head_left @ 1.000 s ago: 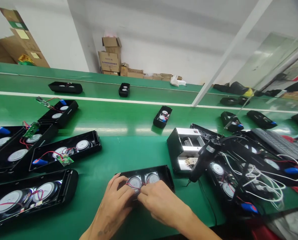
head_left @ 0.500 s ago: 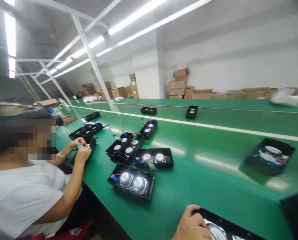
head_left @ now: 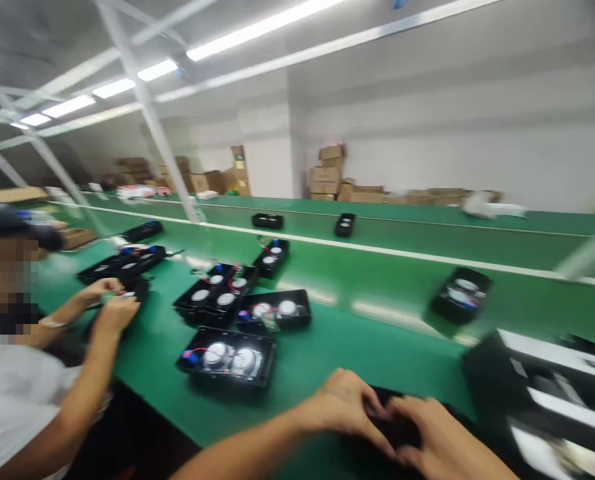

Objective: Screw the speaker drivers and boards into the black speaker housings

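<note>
My left hand (head_left: 344, 407) and my right hand (head_left: 440, 440) meet at the bottom of the view over a black speaker housing (head_left: 402, 427), which they mostly cover. Both hands curl onto the housing with fingers bent, and motion blur hides what the fingertips pinch. A second open housing (head_left: 227, 359) with two round silver drivers and red wires lies to the left of my left hand.
A co-worker in a white shirt sits at the left, both hands (head_left: 112, 303) on a black part. Several open speaker housings (head_left: 217, 297) crowd the green bench (head_left: 357, 347). More units ride the belt (head_left: 344, 225). A black-and-white box (head_left: 552, 393) stands at right. Cardboard boxes (head_left: 330, 172) line the far wall.
The view swung left towards the co-worker, then part-way back right. Both my hands are in view again on the black housing; half a second ago only the left showed.
</note>
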